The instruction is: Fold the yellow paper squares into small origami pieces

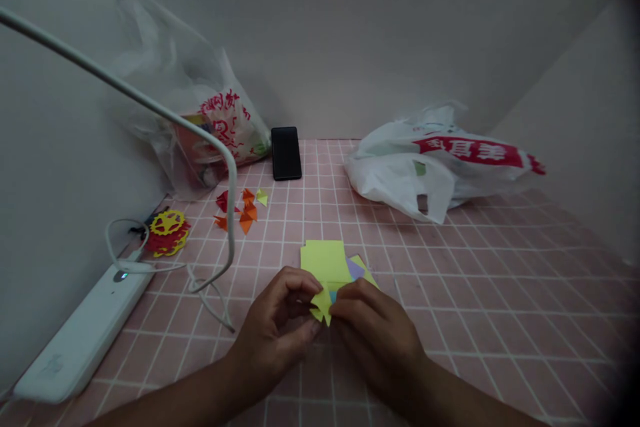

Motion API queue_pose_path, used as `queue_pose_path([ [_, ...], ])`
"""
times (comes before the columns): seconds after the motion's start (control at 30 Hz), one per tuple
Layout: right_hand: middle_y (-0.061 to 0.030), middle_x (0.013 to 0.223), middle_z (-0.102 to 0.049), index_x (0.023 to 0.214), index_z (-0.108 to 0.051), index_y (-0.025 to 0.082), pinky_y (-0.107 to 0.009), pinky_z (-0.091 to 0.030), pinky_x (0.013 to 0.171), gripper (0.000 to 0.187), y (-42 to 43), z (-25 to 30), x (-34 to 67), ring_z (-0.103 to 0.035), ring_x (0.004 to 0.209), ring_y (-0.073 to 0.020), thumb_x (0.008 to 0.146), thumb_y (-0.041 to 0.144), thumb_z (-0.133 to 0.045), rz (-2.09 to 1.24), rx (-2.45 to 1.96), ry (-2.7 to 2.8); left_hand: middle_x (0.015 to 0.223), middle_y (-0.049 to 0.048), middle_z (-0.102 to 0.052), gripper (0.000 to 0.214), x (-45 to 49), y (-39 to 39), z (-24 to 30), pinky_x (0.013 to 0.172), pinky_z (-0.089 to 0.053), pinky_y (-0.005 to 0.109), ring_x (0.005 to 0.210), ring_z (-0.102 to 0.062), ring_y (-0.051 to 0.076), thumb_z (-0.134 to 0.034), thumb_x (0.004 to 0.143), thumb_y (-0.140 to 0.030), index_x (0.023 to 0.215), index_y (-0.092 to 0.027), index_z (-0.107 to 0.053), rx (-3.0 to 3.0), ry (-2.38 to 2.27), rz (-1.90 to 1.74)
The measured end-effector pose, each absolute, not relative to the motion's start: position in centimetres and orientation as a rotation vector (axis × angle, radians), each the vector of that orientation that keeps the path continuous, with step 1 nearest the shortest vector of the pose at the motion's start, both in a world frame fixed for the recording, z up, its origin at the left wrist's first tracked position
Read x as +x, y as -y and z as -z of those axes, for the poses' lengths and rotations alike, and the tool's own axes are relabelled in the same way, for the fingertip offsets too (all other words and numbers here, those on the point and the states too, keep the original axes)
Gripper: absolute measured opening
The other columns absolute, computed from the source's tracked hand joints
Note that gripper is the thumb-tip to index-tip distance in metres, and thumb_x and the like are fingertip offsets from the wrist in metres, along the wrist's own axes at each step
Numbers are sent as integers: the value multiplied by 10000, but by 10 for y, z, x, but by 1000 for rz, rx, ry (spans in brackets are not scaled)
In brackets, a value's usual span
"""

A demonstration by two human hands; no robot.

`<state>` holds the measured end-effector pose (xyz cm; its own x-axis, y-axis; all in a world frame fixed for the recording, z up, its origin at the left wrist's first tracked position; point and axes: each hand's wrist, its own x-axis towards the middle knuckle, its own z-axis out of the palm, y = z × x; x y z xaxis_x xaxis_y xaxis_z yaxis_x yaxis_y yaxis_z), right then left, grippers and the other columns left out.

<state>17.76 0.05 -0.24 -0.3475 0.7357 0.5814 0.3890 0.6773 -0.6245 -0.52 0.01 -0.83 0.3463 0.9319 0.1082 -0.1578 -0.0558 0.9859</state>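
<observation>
Between my two hands is a small folded yellow paper piece [323, 305] with pointed tips. My left hand [280, 323] pinches its left side between thumb and fingers. The fingertips of my right hand [377, 327] close on its right edge. Just beyond my hands lie yellow paper sheets [325, 259], with a purple sheet [355, 269] and a bit of blue showing beside them. Further left on the pink tiled surface are several small folded paper pieces [249, 212] in orange, red and pale yellow.
A black phone [287, 153] lies at the back. Plastic bags stand at the back left [200, 120] and back right [400, 167]. Yellow and red paper cutouts [169, 232] lie left, near a white power strip [85, 333]. A white cable [150, 107] arches over the left side.
</observation>
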Motion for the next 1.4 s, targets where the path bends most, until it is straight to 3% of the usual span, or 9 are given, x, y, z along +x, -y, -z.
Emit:
queue_pose_path([
  [0.2, -55, 768, -611, 872, -631, 166, -265, -472, 586, 229, 0, -1, 175, -563, 670, -161, 882, 17, -458, -399, -854, 2029, 988, 12, -546, 376, -4, 1, 5, 820, -475, 265, 942, -556, 161, -511, 781, 43, 985, -266, -579, 1437, -897, -1070],
  [0.37, -51, 768, -605, 859, -632, 175, -272, -467, 596, 230, 1, 4, 175, -555, 672, -161, 903, 33, -457, -321, -868, 2051, 1006, 27, -545, 300, -5, 0, 1, 766, -477, 256, 949, -561, 175, -520, 777, 18, 895, -245, -605, 1533, -998, -1025],
  [0.5, -56, 784, -603, 860, -630, 173, -283, -466, 619, 228, 1, 10, 177, -551, 690, -163, 908, 36, -455, -300, -893, 2067, 868, 18, -567, 204, -5, -3, 1, 730, -450, 274, 827, -567, 171, -548, 785, -38, 850, -220, -615, 1544, -1008, -1005],
  [0.93, -49, 776, -573, 853, -566, 169, -291, -457, 613, 178, -4, 7, 178, -541, 716, -175, 871, 31, -454, -604, -894, 2013, 800, 18, -607, 44, -6, -6, -1, 695, -431, 271, 758, -571, 164, -617, 839, -181, 831, -190, -660, 1501, -1074, -918],
  [1.13, -41, 808, -572, 868, -556, 178, -296, -451, 636, 158, -3, 12, 178, -549, 735, -173, 868, 34, -492, -715, -904, 1965, 767, 20, -600, 65, -6, -7, 0, 673, -434, 278, 722, -564, 162, -620, 826, -211, 776, -179, -646, 1454, -1102, -914],
  [1.3, -36, 817, -573, 877, -555, 185, -298, -450, 641, 164, -4, 11, 178, -554, 741, -173, 862, 30, -505, -753, -920, 1943, 823, 15, -616, 118, -4, -4, 3, 690, -467, 274, 749, -579, 157, -665, 790, -201, 899, -188, -621, 1229, -1079, -916],
  [1.4, -33, 810, -574, 874, -548, 190, -292, -450, 633, 169, -4, 10, 178, -555, 736, -173, 859, 26, -512, -724, -923, 1924, 780, -8, -598, 146, -3, -3, 3, 668, -468, 253, 713, -571, 138, -690, 771, -198, 874, -191, -587, 1136, -1076, -938],
])
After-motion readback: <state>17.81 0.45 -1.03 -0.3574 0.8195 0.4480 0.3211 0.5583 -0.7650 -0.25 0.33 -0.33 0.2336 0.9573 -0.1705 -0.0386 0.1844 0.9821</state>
